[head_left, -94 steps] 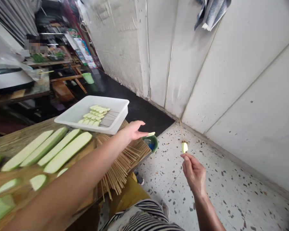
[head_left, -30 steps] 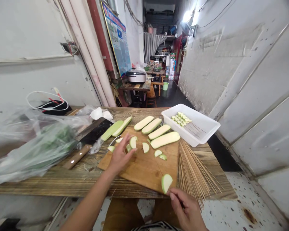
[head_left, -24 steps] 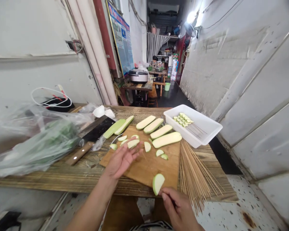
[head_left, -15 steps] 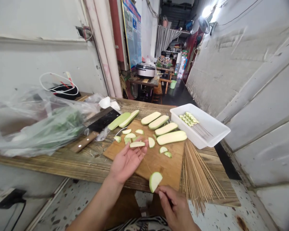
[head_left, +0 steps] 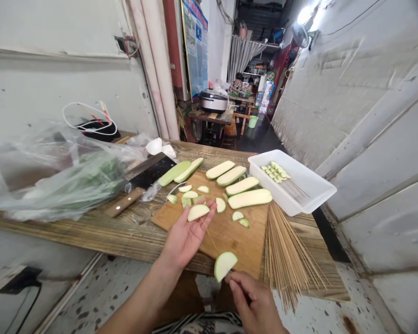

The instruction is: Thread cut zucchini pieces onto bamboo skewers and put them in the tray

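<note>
A zucchini slice (head_left: pixel 224 266) is threaded on a bamboo skewer (head_left: pixel 210 238) pinched by the closed fingers of the right hand (head_left: pixel 256 304), its tip best held steady towards the second slice (head_left: pixel 198 212) lying on the open left hand (head_left: pixel 184 241) above the cutting board (head_left: pixel 231 241).

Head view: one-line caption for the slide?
Left hand palm-up with a squash slice over a wooden cutting board; right hand pinches a bamboo skewer carrying a second slice.
</note>
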`<state>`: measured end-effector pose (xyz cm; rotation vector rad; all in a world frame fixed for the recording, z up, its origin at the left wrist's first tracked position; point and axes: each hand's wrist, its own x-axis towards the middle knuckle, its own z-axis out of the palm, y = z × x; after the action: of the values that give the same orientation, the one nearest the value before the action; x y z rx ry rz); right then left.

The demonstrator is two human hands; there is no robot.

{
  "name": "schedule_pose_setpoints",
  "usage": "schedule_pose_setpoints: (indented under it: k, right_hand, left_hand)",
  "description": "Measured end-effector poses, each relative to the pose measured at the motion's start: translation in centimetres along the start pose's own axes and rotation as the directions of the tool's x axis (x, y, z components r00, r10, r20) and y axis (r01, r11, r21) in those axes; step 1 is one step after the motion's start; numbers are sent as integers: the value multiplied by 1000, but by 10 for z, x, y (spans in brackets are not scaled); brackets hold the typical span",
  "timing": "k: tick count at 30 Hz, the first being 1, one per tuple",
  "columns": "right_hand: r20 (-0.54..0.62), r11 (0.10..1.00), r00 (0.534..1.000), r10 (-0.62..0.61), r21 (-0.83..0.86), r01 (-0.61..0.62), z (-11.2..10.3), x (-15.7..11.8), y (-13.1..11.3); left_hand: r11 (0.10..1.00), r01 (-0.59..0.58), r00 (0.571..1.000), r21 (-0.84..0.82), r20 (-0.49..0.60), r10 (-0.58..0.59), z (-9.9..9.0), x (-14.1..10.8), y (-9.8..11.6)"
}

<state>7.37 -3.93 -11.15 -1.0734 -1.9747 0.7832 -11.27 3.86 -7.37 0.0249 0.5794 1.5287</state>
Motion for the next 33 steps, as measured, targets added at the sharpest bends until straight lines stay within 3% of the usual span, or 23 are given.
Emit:
schedule_pose_setpoints:
  k: [20,33]
  right_hand:
    - [-19,1000,1000,-15,7,15,-4,-3,-1]
    - [42,999,999,-4,-45,6,-10,-5,-4]
  left_hand:
    - [992,-96,995,77,-27,98,8,-6,-10]
    - [978,-138,990,157,33,134,5,-10,-20]
